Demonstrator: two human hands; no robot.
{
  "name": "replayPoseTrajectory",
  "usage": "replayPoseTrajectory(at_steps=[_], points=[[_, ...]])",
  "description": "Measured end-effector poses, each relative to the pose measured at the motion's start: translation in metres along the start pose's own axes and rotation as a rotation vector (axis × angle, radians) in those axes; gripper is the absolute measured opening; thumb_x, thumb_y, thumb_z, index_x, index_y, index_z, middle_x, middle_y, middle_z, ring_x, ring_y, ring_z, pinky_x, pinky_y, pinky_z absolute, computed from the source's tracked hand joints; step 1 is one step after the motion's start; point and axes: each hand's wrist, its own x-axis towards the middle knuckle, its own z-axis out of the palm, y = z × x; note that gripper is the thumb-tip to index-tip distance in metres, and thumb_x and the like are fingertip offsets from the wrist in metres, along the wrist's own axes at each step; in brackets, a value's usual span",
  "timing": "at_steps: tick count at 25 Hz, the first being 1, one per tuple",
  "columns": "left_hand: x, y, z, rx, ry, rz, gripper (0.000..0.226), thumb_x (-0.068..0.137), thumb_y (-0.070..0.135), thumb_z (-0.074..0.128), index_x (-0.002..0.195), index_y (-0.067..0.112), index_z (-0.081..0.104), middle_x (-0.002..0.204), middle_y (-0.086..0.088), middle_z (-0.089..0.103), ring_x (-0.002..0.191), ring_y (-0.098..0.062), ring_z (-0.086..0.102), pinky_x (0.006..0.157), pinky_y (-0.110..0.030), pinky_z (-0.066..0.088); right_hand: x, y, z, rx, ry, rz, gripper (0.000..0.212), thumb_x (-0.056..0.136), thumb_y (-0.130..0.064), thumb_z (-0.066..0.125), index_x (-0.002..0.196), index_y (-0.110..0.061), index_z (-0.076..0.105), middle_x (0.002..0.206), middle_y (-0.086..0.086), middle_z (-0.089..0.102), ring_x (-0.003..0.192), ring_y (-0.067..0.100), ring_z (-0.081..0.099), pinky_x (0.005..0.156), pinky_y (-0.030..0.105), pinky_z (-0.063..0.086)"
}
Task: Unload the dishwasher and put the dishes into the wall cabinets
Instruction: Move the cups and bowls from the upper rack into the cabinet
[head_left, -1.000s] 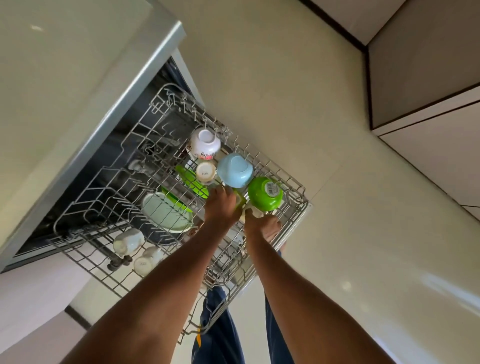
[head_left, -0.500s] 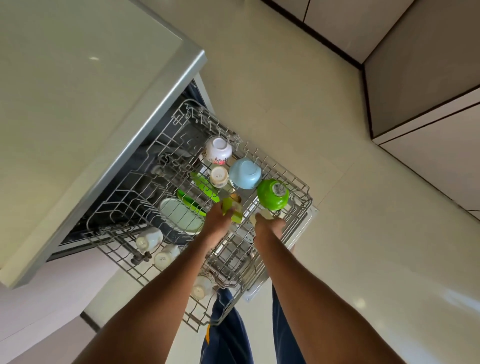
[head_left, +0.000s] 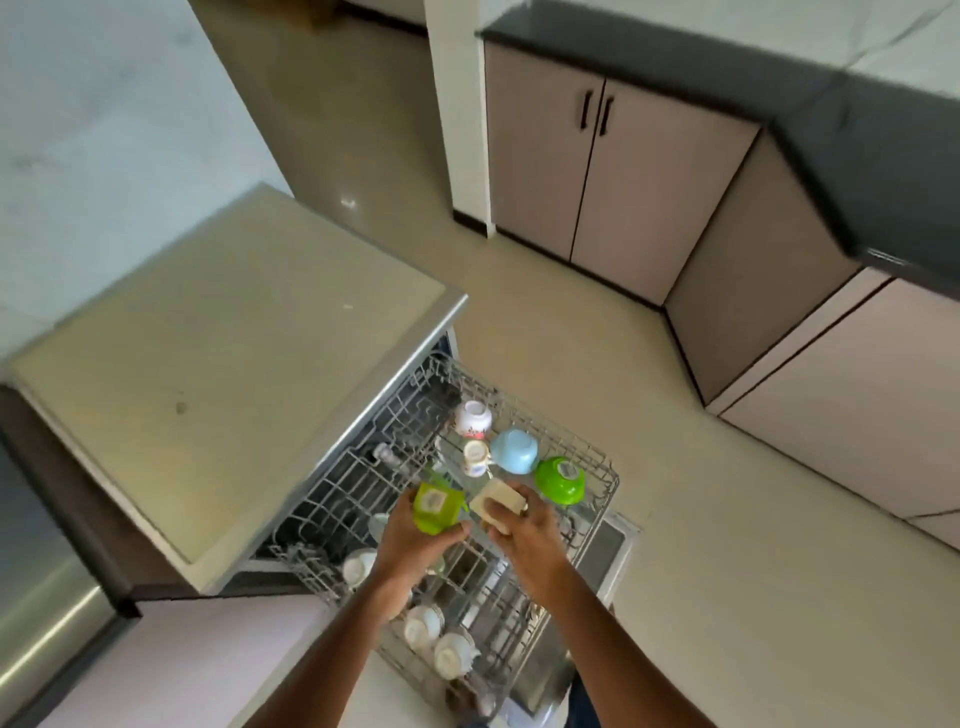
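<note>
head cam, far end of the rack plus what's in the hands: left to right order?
Light green cup in left hand → cream cup in right hand → green bowl. Blue bowl and white cups overlap, skipped.

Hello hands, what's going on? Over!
Left hand holds green cup. Right hand holds cream cup. Both above rack. Nothing blocking.

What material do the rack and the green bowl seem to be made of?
Rack: thin metal wire, likely with a grey coating; open grid with upright tines. Green bowl: probably plastic, though glazed ceramic is possible; saturated glossy colour, with a label on its upturned base.
</note>
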Motion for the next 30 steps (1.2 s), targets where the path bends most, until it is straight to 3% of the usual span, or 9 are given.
replayPoseTrajectory(at_steps=[2,4,7,10,11,17,22,26,30], points=[[-0.037,0.013,-0.043,0.078,0.059,0.064,0.08,0.058,0.007,0.1,0.121,0.017,0.054,0.101,-0.008,0.074,0.084,-0.011,0.075,0.067,-0.024,0.06,-0.047,0.002,0.025,-0.181,-0.092,-0.08,0.069,0.063,-0.004,0.094,0.124,-0.013,0.061,0.108,0.014,0.07,0.096,0.025,0.069,0.076,0.034,0.058],[-0.075,0.017,-0.094,0.142,0.15,0.125,0.083,0.053,0.02,0.102,0.117,0.026,0.05,0.101,-0.003,0.074,0.083,-0.008,0.074,0.072,-0.031,0.062,-0.088,0.013,0.054,-0.345,-0.149,-0.14,0.065,0.068,0.001,0.09,0.123,-0.019,0.062,0.112,0.013,0.07,0.097,0.023,0.069,0.078,0.034,0.06],[-0.146,0.019,-0.177,0.299,0.229,0.226,0.079,0.056,0.036,0.099,0.12,0.03,0.052,0.104,0.006,0.072,0.089,-0.005,0.07,0.075,-0.026,0.06,-0.134,0.031,0.107,-0.597,-0.281,-0.261,0.071,0.056,-0.024,0.098,0.119,-0.027,0.067,0.117,0.008,0.073,0.102,0.022,0.072,0.084,0.04,0.062],[-0.23,0.015,-0.264,0.44,0.34,0.356,0.08,0.057,0.058,0.093,0.124,0.032,0.059,0.111,0.014,0.066,0.096,-0.002,0.066,0.084,-0.032,0.058,-0.183,0.049,0.17,-0.752,-0.504,-0.352,0.067,0.061,-0.009,0.1,0.119,-0.019,0.067,0.108,-0.001,0.076,0.091,0.004,0.074,0.076,0.025,0.061],[-0.267,0.014,-0.292,0.463,0.397,0.382,0.078,0.059,0.063,0.091,0.125,0.034,0.06,0.113,0.014,0.064,0.097,-0.003,0.064,0.084,-0.034,0.058,-0.2,0.059,0.19,-0.793,-0.584,-0.374,0.071,0.057,-0.012,0.102,0.119,-0.013,0.066,0.101,-0.002,0.078,0.086,0.001,0.074,0.072,0.021,0.06],[-0.472,0.024,-0.438,0.494,0.716,0.444,0.075,0.069,0.056,0.092,0.134,0.031,0.063,0.122,0.014,0.065,0.107,-0.007,0.068,0.086,-0.026,0.06,-0.325,0.123,0.324,-0.867,-0.957,-0.536,0.096,0.035,-0.053,0.102,0.118,-0.017,0.071,0.108,-0.001,0.08,0.097,0.016,0.076,0.074,0.021,0.059],[-0.59,0.056,-0.584,0.595,0.976,0.443,0.072,0.07,0.055,0.091,0.133,0.034,0.063,0.12,0.022,0.068,0.109,0.003,0.063,0.086,-0.014,0.052,-0.433,0.155,0.464,-0.977,-1.155,-0.914,0.08,0.04,-0.088,0.081,0.108,-0.046,0.068,0.102,-0.026,0.074,0.09,0.003,0.072,0.078,0.021,0.058],[-0.635,0.092,-0.697,0.613,1.07,0.481,0.066,0.073,0.056,0.088,0.13,0.034,0.064,0.118,0.023,0.068,0.107,-0.002,0.063,0.084,-0.015,0.053,-0.497,0.146,0.587,-0.93,-1.242,-1.164,0.051,0.07,-0.055,0.089,0.112,-0.045,0.062,0.1,-0.025,0.073,0.095,-0.002,0.067,0.079,0.017,0.055],[-0.652,0.088,-0.796,0.512,1.154,0.592,0.066,0.072,0.049,0.092,0.13,0.034,0.065,0.116,0.02,0.071,0.105,-0.002,0.066,0.089,-0.019,0.055,-0.551,0.148,0.701,-0.851,-1.296,-1.314,0.048,0.074,-0.058,0.079,0.114,-0.04,0.061,0.105,-0.026,0.07,0.1,-0.004,0.066,0.08,0.013,0.054]])
